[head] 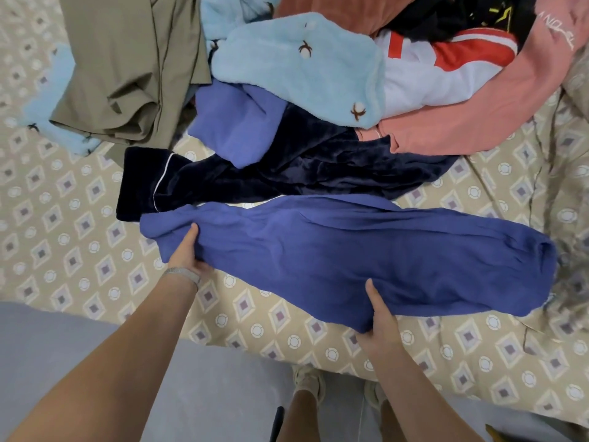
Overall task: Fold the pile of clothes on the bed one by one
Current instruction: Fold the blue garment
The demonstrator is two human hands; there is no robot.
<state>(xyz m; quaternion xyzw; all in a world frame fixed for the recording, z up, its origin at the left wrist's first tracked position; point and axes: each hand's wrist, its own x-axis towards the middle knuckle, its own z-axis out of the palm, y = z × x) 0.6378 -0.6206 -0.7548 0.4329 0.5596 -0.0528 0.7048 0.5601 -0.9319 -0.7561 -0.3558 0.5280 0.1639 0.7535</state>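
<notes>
A long blue garment [350, 250] lies stretched across the patterned bed sheet [79, 234] near the front edge. My left hand [188, 253] grips its left end, thumb on top and fingers tucked under the cloth. My right hand [381, 317] holds its near edge toward the middle, thumb over the fabric. Behind it sits the pile: a dark navy velvet piece [287, 177], a lighter blue piece [236, 129], a pale blue fleece [302, 68], an olive garment [127, 68], a pink one [462, 113], and a white and red one [446, 68].
The bed's front edge runs diagonally below my hands, with grey floor [95, 339] beyond it. My feet in shoes [309, 381] stand by the bed. Rumpled bedding [570, 106] lies at the right.
</notes>
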